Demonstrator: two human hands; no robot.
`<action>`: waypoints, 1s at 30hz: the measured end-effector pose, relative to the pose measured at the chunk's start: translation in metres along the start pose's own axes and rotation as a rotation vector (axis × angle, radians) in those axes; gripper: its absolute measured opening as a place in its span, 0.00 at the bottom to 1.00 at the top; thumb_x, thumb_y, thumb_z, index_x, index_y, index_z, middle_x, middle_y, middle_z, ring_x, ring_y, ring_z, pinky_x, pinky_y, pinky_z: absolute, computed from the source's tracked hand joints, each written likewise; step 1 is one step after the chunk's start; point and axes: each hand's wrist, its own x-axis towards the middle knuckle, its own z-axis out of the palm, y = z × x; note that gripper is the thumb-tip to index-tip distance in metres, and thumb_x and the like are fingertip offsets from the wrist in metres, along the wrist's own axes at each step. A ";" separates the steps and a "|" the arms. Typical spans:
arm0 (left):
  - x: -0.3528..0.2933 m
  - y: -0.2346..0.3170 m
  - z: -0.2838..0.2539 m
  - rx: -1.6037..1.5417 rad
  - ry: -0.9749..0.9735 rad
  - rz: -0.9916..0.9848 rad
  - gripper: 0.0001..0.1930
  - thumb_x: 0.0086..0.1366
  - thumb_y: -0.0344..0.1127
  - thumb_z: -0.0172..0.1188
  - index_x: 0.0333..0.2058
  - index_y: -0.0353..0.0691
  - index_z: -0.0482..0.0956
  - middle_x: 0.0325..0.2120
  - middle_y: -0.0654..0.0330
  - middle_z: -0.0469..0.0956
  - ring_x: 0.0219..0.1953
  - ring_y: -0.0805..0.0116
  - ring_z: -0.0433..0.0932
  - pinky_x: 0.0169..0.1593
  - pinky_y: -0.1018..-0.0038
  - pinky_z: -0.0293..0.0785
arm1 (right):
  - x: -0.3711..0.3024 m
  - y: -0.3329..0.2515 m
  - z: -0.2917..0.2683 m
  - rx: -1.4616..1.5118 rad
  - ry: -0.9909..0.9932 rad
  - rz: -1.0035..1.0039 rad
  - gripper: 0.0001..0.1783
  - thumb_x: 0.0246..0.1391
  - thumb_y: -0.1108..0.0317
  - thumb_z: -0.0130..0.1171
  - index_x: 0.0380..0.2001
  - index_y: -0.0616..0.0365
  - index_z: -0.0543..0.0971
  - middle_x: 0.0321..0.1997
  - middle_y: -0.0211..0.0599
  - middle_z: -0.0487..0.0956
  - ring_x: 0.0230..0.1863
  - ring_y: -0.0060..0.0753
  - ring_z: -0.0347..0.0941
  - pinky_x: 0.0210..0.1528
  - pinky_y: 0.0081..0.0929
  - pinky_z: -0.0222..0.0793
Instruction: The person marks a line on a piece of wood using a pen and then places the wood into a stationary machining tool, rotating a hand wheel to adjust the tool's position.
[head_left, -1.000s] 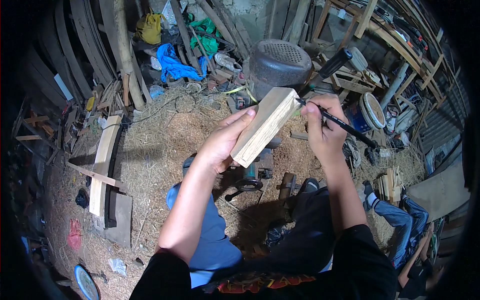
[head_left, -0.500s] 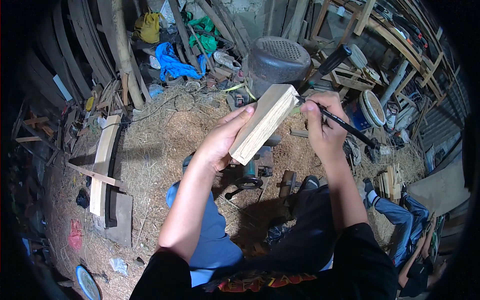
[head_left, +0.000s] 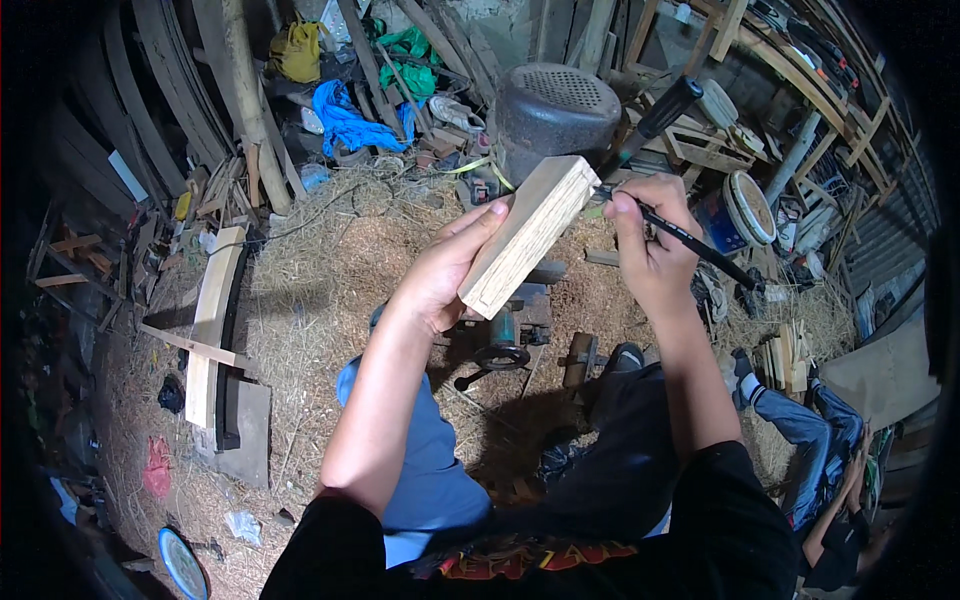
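A cluttered shed is seen, its floor (head_left: 310, 310) strewn with shavings and straw. To the right of the right hand (head_left: 655, 235), a blue bucket (head_left: 716, 226) with a pale rim is placed, and a tan material, too small to identify, is held within it. Well beyond the left hand (head_left: 445, 270), a yellow bag (head_left: 297, 52) is set among scraps; its contents cannot be seen.

A wooden block (head_left: 530, 235) is held up in the left hand, its left side wrapped by curled fingers and its broad face pressed by the thumb. The block's long axis is slanted from the near end beside the left hand up and rightward to the far end, which is pointed away from the body; the rough narrow face is turned toward the right hand. A black pencil (head_left: 695, 242) is pinched between the right hand's closed thumb and fingers, its tip directed at the block's far end; whether contact is made cannot be told.
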 end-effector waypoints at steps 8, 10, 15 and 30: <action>0.000 0.000 0.000 0.001 0.011 -0.004 0.27 0.75 0.50 0.54 0.64 0.38 0.71 0.49 0.57 0.82 0.45 0.73 0.84 0.48 0.77 0.81 | 0.003 -0.003 0.000 -0.006 -0.002 -0.017 0.06 0.58 0.68 0.67 0.35 0.55 0.79 0.32 0.34 0.82 0.32 0.38 0.73 0.44 0.34 0.65; -0.001 0.001 0.000 0.004 0.026 -0.006 0.27 0.75 0.50 0.54 0.64 0.38 0.71 0.49 0.56 0.82 0.46 0.72 0.84 0.48 0.77 0.82 | 0.002 -0.002 -0.002 -0.004 -0.009 -0.025 0.05 0.58 0.69 0.66 0.34 0.55 0.79 0.32 0.34 0.82 0.32 0.37 0.73 0.43 0.34 0.64; -0.003 0.005 0.006 0.037 0.046 -0.015 0.27 0.76 0.50 0.54 0.64 0.37 0.71 0.49 0.56 0.82 0.46 0.72 0.84 0.48 0.77 0.82 | -0.003 0.002 -0.013 -0.038 -0.036 -0.062 0.05 0.58 0.70 0.65 0.34 0.55 0.78 0.31 0.34 0.82 0.30 0.37 0.72 0.43 0.34 0.63; -0.016 -0.003 -0.014 0.201 0.071 -0.052 0.41 0.70 0.72 0.45 0.65 0.42 0.69 0.34 0.58 0.81 0.21 0.78 0.79 0.13 0.84 0.68 | -0.106 0.078 0.006 0.159 -0.454 0.846 0.20 0.65 0.55 0.61 0.31 0.64 0.80 0.25 0.33 0.78 0.31 0.26 0.73 0.36 0.30 0.70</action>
